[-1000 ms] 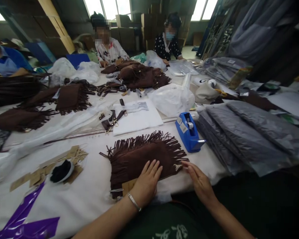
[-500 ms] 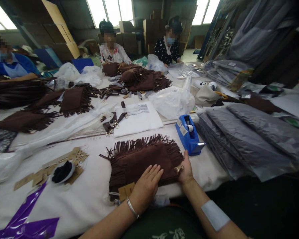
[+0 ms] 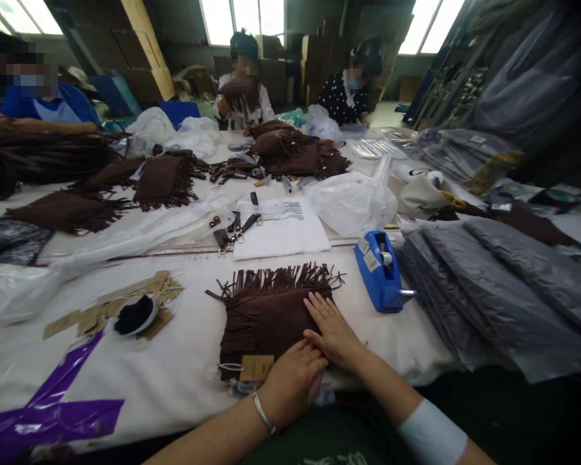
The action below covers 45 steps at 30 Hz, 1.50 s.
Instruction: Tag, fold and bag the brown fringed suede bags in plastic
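Observation:
A dark brown fringed bag [image 3: 271, 316] lies flat on the white-covered table before me, its fringe spread along the far and left sides. A tan paper tag [image 3: 257, 367] on a white string rests at its near left corner. My right hand [image 3: 336, 330] is laid flat over the bag's right part, fingers stretched out. At the near edge, my left hand [image 3: 294, 378] has its fingers bent and closed on the bag, touching my right thumb. The left fingertips are partly hidden. The bag's right edge is covered by my right hand.
A blue tape dispenser [image 3: 380, 274] stands to the right, beside stacked grey items in plastic [image 3: 494, 284]. Left are paper tags [image 3: 140, 294], a small bowl of black material [image 3: 135, 316] and purple tape [image 3: 72, 387]. Brown straps [image 3: 237, 226] lie beyond. Three people sit across the table.
My right hand has moved from the bag's right edge onto its top. My left hand has slid to the near edge, fingers now bent. The right-side fringe and clasp are now out of sight.

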Tool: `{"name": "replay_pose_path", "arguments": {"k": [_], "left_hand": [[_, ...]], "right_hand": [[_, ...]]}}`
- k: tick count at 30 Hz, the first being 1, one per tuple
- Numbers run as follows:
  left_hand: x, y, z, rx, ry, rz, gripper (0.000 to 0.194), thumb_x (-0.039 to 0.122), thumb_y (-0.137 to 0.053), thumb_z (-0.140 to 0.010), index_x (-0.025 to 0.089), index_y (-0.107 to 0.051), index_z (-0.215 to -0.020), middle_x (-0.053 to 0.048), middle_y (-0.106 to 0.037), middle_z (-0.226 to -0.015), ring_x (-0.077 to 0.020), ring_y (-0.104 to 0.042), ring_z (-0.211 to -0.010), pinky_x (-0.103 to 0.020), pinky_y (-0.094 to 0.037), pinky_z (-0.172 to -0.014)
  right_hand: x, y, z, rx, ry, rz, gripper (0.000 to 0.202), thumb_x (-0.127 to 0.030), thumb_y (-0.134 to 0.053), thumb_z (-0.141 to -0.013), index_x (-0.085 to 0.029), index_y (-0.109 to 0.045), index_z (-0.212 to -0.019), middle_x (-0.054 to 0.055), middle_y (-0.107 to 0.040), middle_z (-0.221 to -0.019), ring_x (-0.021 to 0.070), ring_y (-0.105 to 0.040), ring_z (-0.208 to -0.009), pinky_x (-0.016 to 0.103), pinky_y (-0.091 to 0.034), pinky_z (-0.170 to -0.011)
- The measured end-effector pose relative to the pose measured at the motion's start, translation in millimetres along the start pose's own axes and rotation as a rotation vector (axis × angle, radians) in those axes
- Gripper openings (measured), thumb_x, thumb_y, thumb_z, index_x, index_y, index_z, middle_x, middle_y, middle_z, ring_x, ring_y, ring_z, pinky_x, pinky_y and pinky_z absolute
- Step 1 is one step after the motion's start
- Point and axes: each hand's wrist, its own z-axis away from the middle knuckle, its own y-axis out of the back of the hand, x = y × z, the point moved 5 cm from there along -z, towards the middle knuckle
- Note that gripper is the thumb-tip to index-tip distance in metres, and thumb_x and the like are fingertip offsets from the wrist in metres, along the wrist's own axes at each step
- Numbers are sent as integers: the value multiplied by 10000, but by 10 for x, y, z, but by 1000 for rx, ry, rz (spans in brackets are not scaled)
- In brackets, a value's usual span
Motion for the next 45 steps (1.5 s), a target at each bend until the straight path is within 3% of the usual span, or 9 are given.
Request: {"name": "replay_pose_path", "arguments": {"k": [5,9,11,15,20,28,36,41,45], "left_hand": [[20,588,273,141,128,358,236,228,-483,-888,233,-622,-1079,-16,-691,-989,-159,-624,-925,-290,-459,-915],[-792,1152,993,612,773,492,274,381,-484,-889,191,-637,-1014,-29,-684,-846,-177,-627,-849,-295,-499,-821],[-1188,1235,1284,686,952,686,340,418,-508,-870,131,-619,-1015,-71,-683,-874,-201,-632,-884,-324,-503,-841],[-1683,1148,1291,503,1056,1247,404,421,-562,-844,71,-584,-1045,-157,-679,-977,-214,-649,-907,-351,-497,-880],[-1931,1077,747,114,1000,1590,397,456,-552,-848,73,-611,-931,-128,-702,-872,-197,-668,-806,-337,-525,-794],[-2246,931,121,-133,925,1807,354,382,-597,-839,77,-609,-1017,-98,-702,-955,-189,-645,-948,-298,-452,-940],[-2170,899,-349,-332,766,1617,488,474,-597,-807,72,-601,-1084,-121,-681,-1040,-250,-617,-1012,-376,-413,-988],[-1721,1251,-388,-281,379,1050,455,395,-624,-805,200,-557,-1211,-44,-594,-1231,-259,-518,-1164,-373,-354,-1042],[-1216,1266,-83,-260,96,518,423,323,-576,-838,269,-514,-1253,-27,-502,-1335,-238,-423,-1259,-421,-225,-1117]], "right_hand": [[-141,186,243,-34,134,-415,480,-443,-337,-921,-270,-359,-1368,36,-305,-1470,227,-216,-1368,494,-155,-1138],[407,463,486,447,-261,-983,460,-481,-271,-925,-233,-509,-1231,85,-491,-1342,254,-455,-1233,480,-342,-1068],[733,441,514,476,-529,-1150,477,-525,-320,-902,-194,-534,-1171,130,-568,-1247,260,-550,-1133,470,-405,-1024],[1031,354,197,79,-813,-1323,502,-521,-424,-870,-101,-544,-1119,202,-617,-1147,248,-617,-1031,412,-443,-994],[783,316,-463,-488,-726,-1451,533,-528,-415,-877,-67,-560,-1103,176,-667,-1048,220,-644,-971,361,-486,-924],[656,153,-1093,-751,-639,-1469,469,-498,-433,-883,-90,-607,-1034,114,-699,-982,190,-655,-938,342,-463,-944],[508,154,-1334,-739,-548,-1382,368,-344,-537,-857,-97,-593,-1124,100,-700,-1005,205,-654,-939,387,-406,-1007],[193,534,-1163,-611,-78,-857,416,-410,-497,-873,-185,-556,-1218,61,-612,-1207,250,-548,-1126,449,-360,-1038],[-93,515,-738,-436,263,-343,440,-424,-496,-867,-288,-486,-1284,28,-450,-1384,248,-372,-1293,461,-278,-1093]]}}
